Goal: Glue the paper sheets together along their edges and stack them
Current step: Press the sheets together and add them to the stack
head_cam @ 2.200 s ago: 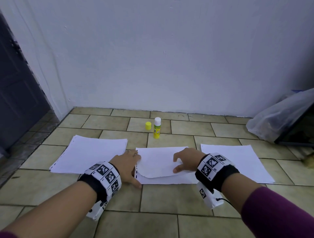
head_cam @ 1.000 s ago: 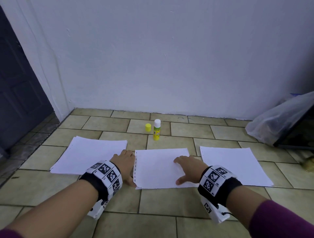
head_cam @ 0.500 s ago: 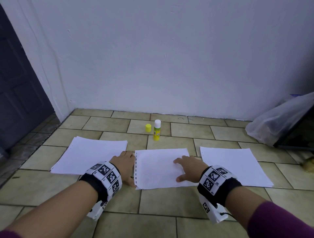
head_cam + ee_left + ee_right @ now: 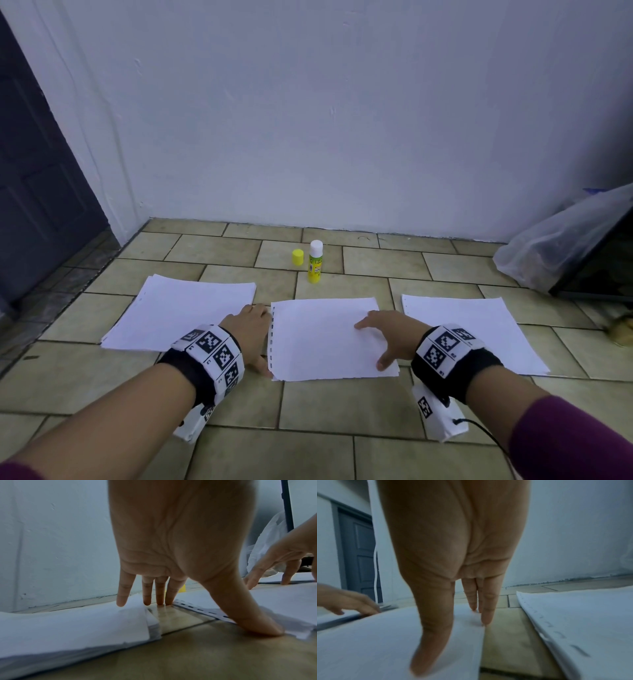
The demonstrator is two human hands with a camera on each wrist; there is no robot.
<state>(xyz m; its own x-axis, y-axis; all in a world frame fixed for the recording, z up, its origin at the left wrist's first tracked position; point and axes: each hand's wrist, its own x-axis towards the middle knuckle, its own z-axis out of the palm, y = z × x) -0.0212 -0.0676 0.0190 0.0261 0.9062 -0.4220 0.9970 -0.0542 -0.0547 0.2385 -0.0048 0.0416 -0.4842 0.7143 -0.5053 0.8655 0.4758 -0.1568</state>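
Paper: we judge the middle sheets (image 4: 329,337) light, floppy, best lifted by an edge.
Hands: our left hand (image 4: 251,334) and right hand (image 4: 390,334) lie flat, gripping nothing.

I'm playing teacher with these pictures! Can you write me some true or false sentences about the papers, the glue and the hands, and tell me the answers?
1. The glue stick stands upright with its yellow cap off beside it. True.
2. The right hand holds the glue stick. False: it rests flat on the middle paper.
3. There are three lots of paper on the floor. True.
4. The left hand is lifting the left paper high up. False: it is down at the middle paper's punched left edge.
5. The right paper lies on top of the middle paper. False: they lie apart.
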